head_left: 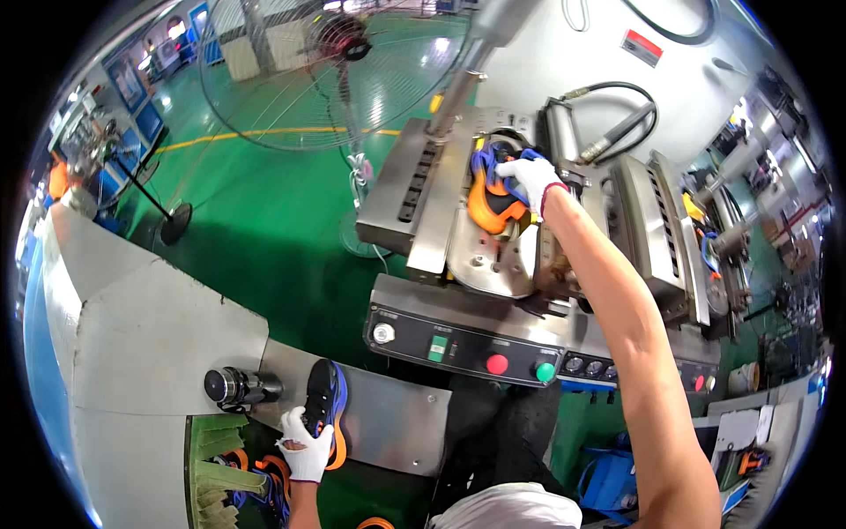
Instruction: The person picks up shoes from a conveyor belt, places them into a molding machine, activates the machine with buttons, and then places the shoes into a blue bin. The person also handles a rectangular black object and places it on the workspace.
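Observation:
My left hand (306, 446), in a white glove, grips one end of a black shoe (321, 398) with a blue and orange sole. That shoe lies at the left end of a bare metal shelf. My right hand (531, 179), gloved too, reaches up to the machine and closes on a blue and orange shoe (487, 201) resting there, its orange part toward me. Its fingers are partly hidden against the shoe. Beneath that shoe is the machine's rounded metal plate (476, 268).
A control panel (467, 344) with red and green buttons fronts the machine. On the left, a dark bottle (240, 388) lies near a grey table (159, 326). More shoes (275, 480) sit beside green strips (216, 472). A caged fan (339, 40) stands beyond.

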### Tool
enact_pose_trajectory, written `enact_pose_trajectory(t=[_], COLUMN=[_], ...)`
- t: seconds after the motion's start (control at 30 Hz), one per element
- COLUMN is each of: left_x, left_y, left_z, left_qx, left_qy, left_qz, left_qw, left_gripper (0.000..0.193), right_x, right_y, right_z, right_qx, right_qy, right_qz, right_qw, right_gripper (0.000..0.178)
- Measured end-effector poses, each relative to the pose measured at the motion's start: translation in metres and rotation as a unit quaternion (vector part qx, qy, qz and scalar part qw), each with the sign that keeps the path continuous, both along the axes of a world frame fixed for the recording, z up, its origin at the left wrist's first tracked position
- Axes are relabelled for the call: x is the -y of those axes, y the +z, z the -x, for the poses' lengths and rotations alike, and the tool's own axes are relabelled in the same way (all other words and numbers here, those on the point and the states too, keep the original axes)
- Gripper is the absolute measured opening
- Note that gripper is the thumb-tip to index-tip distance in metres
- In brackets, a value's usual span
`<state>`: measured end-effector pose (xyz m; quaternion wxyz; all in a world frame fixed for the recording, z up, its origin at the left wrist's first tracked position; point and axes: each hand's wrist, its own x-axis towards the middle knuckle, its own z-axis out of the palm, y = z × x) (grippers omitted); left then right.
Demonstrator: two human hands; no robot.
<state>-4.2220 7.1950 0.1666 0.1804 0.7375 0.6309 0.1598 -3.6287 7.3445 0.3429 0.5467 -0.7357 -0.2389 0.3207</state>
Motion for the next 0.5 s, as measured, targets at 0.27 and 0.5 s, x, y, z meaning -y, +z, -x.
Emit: enact_pose_trajectory(t=[0.27, 0.5], left_x=[0.001, 0.000], left_y=[-0.039, -0.036], left_z=[0.010, 0.001], left_qx=[0.037, -0.012], left_qy=[-0.049, -0.045], left_qz=[-0.019, 0.007], left_qw=[0.998, 0.999], left_gripper=[0.066, 0.070], right_x=[-0.032, -0.037], right_y=[-0.056, -0.046], right_z=[-0.062, -0.058], right_qx=[-0.150, 0.201], right_qy=[0.067, 0.097], right_qz=[0.037, 0.251], right_qw=[0.986, 0.942], right_gripper=[0.016, 0.030])
